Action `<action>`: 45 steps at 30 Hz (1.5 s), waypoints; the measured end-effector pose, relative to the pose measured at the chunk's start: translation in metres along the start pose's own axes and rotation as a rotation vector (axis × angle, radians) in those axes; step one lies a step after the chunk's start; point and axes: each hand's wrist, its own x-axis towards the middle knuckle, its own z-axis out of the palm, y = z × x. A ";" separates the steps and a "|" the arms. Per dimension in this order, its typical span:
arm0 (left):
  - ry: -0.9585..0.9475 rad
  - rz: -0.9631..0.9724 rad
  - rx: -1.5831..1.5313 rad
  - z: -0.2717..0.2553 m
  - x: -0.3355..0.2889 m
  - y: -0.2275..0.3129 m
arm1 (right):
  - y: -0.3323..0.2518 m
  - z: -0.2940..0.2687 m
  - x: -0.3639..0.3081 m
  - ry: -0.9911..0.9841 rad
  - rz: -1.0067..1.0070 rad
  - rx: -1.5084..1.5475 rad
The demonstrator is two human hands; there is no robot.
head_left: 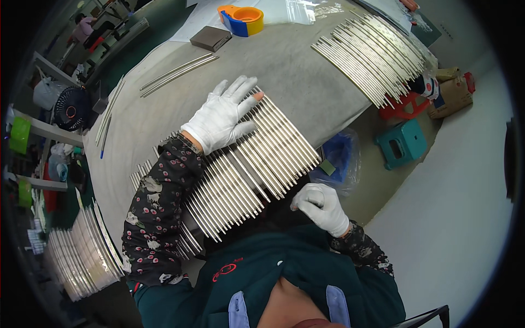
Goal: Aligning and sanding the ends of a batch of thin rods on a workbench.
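Observation:
A row of slim silver metal rods [273,147] lies side by side across the near part of the grey table, with a few gaps in the row. My left hand [221,117], in a white glove with one bare fingertip, rests flat over the rods' far ends, fingers spread. Its patterned sleeve crosses the row's left part and hides some rods. Past the row's near right ends, at the table's front edge, is my right hand [322,208], also gloved. Its fingers are curled in; whether anything is inside them is hidden.
Another batch of rods [372,57] covers the far right of the table [290,65]. Loose rods [178,74] lie at the far left, near a dark block [211,38] and an orange-and-blue tape dispenser [240,21]. A teal stool [402,143] and blue bin [338,158] stand to the right.

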 end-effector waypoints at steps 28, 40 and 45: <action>0.020 -0.061 0.016 0.019 -0.018 -0.002 | 0.003 0.014 0.011 -0.055 0.023 -0.066; 0.104 -0.076 0.009 -0.018 -0.056 -0.004 | -0.014 0.020 0.005 -0.239 0.099 -0.002; -0.017 -0.128 -0.004 -0.021 -0.127 -0.011 | -0.022 0.039 0.005 -0.502 -0.083 -0.003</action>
